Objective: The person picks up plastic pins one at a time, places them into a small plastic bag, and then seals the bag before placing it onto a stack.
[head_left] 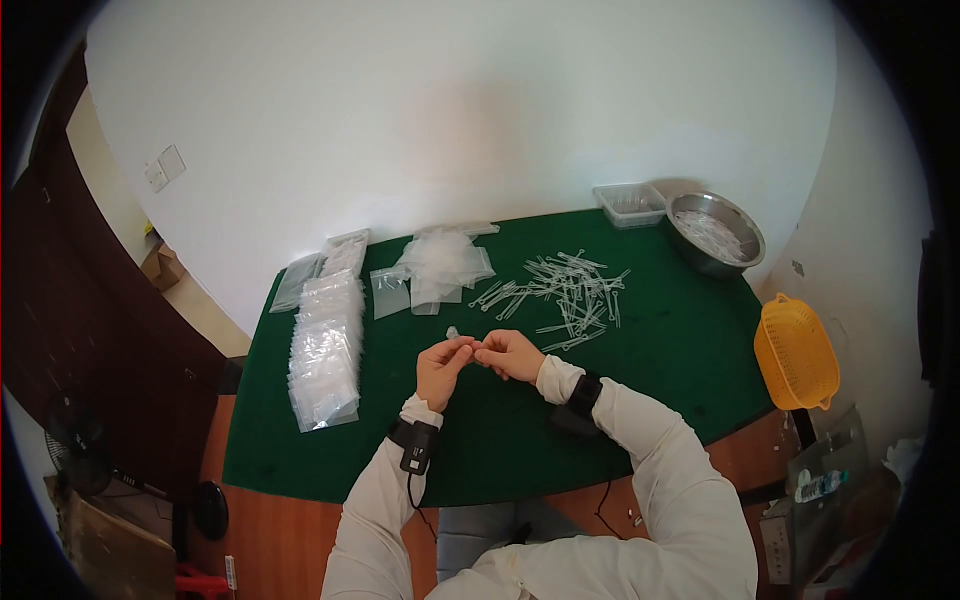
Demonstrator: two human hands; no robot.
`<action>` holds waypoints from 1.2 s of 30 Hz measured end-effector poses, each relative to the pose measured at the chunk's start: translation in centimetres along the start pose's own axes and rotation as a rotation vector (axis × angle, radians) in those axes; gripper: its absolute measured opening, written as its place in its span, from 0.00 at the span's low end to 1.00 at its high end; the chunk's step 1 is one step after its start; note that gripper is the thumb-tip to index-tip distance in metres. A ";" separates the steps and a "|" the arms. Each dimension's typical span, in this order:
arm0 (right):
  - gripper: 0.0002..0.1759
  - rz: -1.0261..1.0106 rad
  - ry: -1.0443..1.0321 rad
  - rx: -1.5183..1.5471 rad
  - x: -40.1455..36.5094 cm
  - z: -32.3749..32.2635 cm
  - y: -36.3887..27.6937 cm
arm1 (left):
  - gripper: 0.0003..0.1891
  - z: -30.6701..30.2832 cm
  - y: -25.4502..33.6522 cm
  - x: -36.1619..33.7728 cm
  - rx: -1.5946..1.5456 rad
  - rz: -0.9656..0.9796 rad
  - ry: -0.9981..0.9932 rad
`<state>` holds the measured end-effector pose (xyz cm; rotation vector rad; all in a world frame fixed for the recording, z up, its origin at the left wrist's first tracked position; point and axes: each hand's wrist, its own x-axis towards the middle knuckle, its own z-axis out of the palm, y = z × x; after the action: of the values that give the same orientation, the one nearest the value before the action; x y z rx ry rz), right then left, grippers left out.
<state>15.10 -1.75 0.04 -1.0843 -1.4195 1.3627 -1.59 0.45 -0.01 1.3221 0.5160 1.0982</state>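
Observation:
Over the middle of the green-covered table (pixel 400 460), my left hand (pixel 441 370) and my right hand (pixel 510 355) meet at the fingertips. Both are closed in a pinch. A small clear piece (pixel 453 332) shows just beyond the left fingertips; what it is, and what lies between the fingers, is too small to make out. Behind the right hand lies a loose pile of thin clear sticks with ringed ends (pixel 580 290). Clear flat bags (pixel 440 262) are heaped beyond the left hand. A long overlapping row of filled clear bags (pixel 328 345) runs along the left side.
At the back right are a clear plastic tray (pixel 632 207) and a metal bowl (pixel 712 235) holding more clear pieces. A yellow basket (pixel 797 355) sits beside the table's right edge. A black fan (pixel 78 445) stands at the far left.

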 end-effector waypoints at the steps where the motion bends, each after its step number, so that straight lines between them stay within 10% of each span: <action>1: 0.07 0.004 -0.003 -0.003 0.3 -0.4 0.0 | 0.10 0.1 0.0 0.0 -0.001 -0.023 0.019; 4: 0.05 -0.673 0.396 -0.967 1.4 -3.3 -0.3 | 0.10 0.1 0.1 0.0 -0.008 -0.066 0.063; 11: 0.06 -0.316 0.355 -1.271 4.3 -7.0 0.6 | 0.11 -0.4 -0.1 0.2 -0.066 -0.147 0.089; 23: 0.07 -0.303 0.273 -1.473 3.7 -7.4 -0.2 | 0.12 -0.5 -0.3 0.3 -0.131 -0.209 0.040; 28: 0.07 -0.345 0.244 -1.304 3.1 -6.8 -1.7 | 0.12 -0.6 -0.2 0.2 -0.149 -0.212 0.019; 36: 0.04 -0.343 0.322 -0.237 0.4 -4.0 -4.3 | 0.12 -0.6 -0.4 0.1 -0.143 -0.189 0.008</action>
<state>18.80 -0.47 4.47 -1.0918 -1.4647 0.7540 -1.89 0.85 -0.54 1.1211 0.5465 0.9659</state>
